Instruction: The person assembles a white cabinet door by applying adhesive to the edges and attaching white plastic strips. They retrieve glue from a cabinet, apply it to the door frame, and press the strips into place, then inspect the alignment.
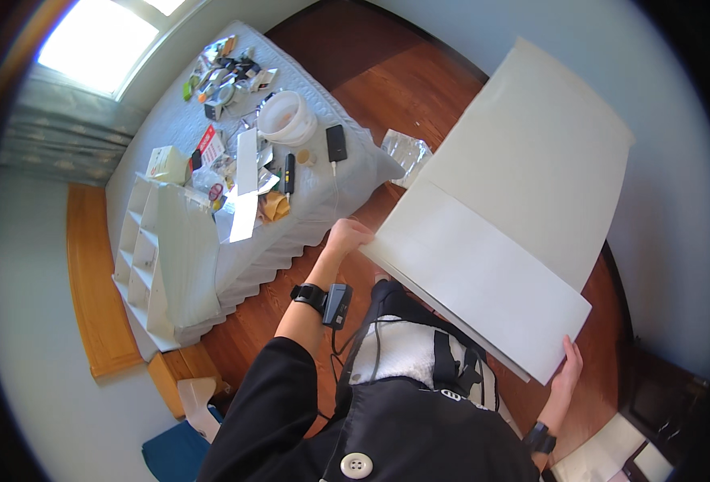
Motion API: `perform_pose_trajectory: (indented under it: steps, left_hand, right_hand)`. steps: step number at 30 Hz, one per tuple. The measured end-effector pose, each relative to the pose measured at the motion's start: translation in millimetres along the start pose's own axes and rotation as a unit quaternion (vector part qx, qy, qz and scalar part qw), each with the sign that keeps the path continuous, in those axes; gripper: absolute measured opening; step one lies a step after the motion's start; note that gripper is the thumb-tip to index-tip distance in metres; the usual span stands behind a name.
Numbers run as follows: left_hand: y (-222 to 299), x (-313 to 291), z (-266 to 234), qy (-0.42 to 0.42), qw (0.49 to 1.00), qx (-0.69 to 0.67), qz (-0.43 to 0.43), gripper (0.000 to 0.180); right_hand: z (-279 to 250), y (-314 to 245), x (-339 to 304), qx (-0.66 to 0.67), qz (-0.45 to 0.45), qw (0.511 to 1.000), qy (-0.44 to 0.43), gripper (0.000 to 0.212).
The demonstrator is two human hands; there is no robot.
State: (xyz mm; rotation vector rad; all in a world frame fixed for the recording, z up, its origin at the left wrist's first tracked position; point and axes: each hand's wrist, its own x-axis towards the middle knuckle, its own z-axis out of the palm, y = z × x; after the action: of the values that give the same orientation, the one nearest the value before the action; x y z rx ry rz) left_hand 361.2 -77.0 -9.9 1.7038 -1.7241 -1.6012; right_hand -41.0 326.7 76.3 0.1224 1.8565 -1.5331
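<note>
A large off-white sheet or board (540, 145), slightly curved at its far edge, extends in front of me toward the right wall. Across its near part lies a smaller, whiter rectangular panel (483, 277). My left hand (349, 236) is closed on the near left corner of this stack, thumb and fingers pinching its edge. At the near right corner, my right hand (565, 368) grips the edge with its fingers along the side. More layers show under the panel's near edge; I cannot make out how many. Both wrists wear black straps, the left one with a small dark box.
A bed (323, 193) to the left bears a white bucket (287, 118), a black phone (336, 143) on a cable, a white compartment shelf (148, 257) and scattered small items. Crumpled silvery wrapping (406, 157) lies beyond the bed's corner. Dark furniture (662, 394) stands at lower right.
</note>
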Motion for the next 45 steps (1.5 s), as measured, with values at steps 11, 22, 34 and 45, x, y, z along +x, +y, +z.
perform_pose_trajectory:
  steps: [11,22,34,45]
  left_hand:
    - [-10,-3,5,0.016,0.999,-0.011,0.026,0.018]
    - [-6,-10,15,0.073,0.997,-0.006,0.027,0.018]
    - [-131,-82,-85,0.223,0.93,-0.256,-0.143,0.029]
    - [-273,2,-291,0.368,0.913,0.018,-0.173,0.046]
  right_hand:
    - [119,-132,-127,-0.116,-0.192,0.974,-0.038,0.048]
    - [133,-171,-130,0.125,-0.115,0.976,-0.137,0.043]
    - [253,-147,-127,0.008,-0.106,0.974,-0.198,0.04]
    - [509,-97,-163,-0.054,-0.077,0.971,-0.221,0.037]
